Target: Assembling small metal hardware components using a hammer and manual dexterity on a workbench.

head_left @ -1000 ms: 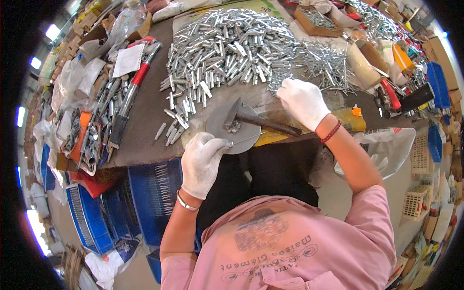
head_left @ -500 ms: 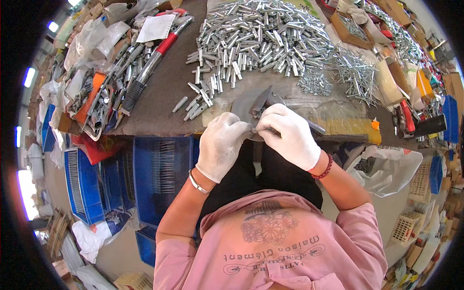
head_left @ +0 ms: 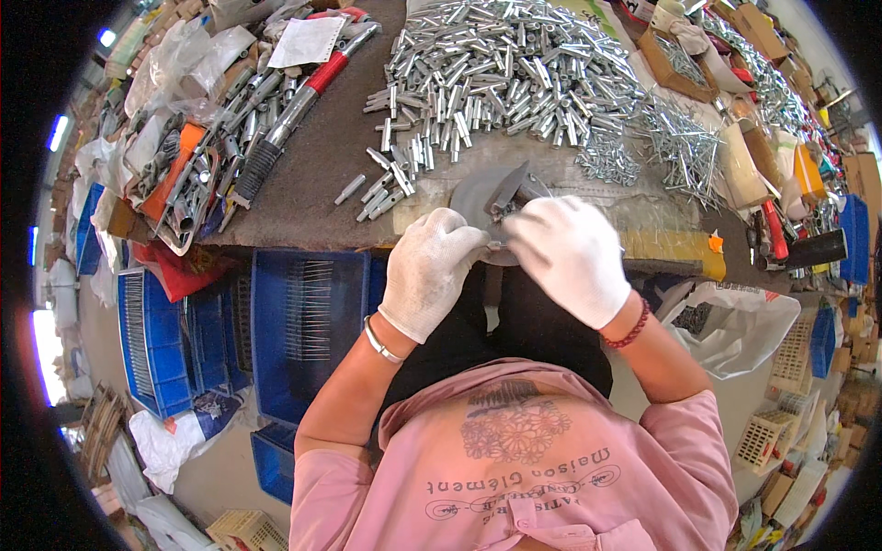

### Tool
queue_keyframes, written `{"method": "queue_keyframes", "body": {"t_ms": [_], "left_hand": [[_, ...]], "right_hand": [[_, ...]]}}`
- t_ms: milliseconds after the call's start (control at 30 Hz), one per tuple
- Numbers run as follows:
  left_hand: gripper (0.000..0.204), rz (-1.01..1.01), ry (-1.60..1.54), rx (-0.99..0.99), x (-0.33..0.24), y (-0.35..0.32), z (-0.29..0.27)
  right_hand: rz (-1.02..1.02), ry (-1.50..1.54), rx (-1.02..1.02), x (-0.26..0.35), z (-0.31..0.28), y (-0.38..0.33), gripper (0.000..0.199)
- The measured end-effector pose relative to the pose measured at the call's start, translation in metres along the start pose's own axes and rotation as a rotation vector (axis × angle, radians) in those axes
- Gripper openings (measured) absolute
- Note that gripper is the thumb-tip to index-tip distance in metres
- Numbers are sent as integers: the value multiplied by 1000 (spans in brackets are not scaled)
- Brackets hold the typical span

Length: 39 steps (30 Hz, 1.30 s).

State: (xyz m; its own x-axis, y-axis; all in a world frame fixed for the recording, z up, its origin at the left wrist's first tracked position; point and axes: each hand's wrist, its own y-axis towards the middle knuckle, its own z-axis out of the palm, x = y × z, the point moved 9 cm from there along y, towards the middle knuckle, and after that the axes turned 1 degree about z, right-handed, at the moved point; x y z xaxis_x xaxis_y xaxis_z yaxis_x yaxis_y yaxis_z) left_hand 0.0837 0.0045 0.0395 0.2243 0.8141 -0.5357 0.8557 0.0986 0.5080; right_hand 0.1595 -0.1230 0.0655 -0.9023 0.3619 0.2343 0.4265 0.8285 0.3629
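Note:
My left hand (head_left: pixel 430 274), in a white knit glove, is closed with thumb and fingertips pinched at the bench's front edge. What sits in the pinch is too small to make out. Right beside it, my gloved right hand (head_left: pixel 577 264) is smeared by motion, so its fingers do not show clearly. Just beyond both hands stands a dark metal fixture (head_left: pixel 508 190) on a round grey plate (head_left: pixel 471 191). Past that lies a big heap of short silver metal sleeves (head_left: pixel 501 78), with several loose sleeves (head_left: pixel 381 191) at its near left.
Thin metal pins (head_left: pixel 684 151) and a small pile of short fasteners (head_left: pixel 608 161) lie right of the heap. Tools and a red-and-black bar (head_left: pixel 289 119) crowd the bench's left. Below the edge are a blue bin (head_left: pixel 276 367) and a white bag (head_left: pixel 744 335).
My right hand has moved slightly right and toward me, away from the fixture, and is blurred. The dark bar that stuck out beside it no longer shows. My left hand stays almost in place.

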Motion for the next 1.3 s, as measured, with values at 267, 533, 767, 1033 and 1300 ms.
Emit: {"method": "queue_keyframes", "body": {"t_ms": [267, 533, 767, 1033, 1300], "left_hand": [[19, -14, -80, 52, 15, 1, 4], [25, 36, -72, 27, 9, 3, 1], [22, 8, -93, 31, 14, 0, 4], [19, -32, -136, -12, 16, -1, 1], [26, -128, -90, -181, 0, -17, -7]], "right_hand": [[230, 32, -84, -46, -15, -22, 41], [49, 119, -105, 2, -35, -44, 48], [220, 353, -48, -29, -15, -32, 44], [159, 4, 38, -16, -7, -23, 17], [504, 698, 337, -12, 38, -57, 15]]}}
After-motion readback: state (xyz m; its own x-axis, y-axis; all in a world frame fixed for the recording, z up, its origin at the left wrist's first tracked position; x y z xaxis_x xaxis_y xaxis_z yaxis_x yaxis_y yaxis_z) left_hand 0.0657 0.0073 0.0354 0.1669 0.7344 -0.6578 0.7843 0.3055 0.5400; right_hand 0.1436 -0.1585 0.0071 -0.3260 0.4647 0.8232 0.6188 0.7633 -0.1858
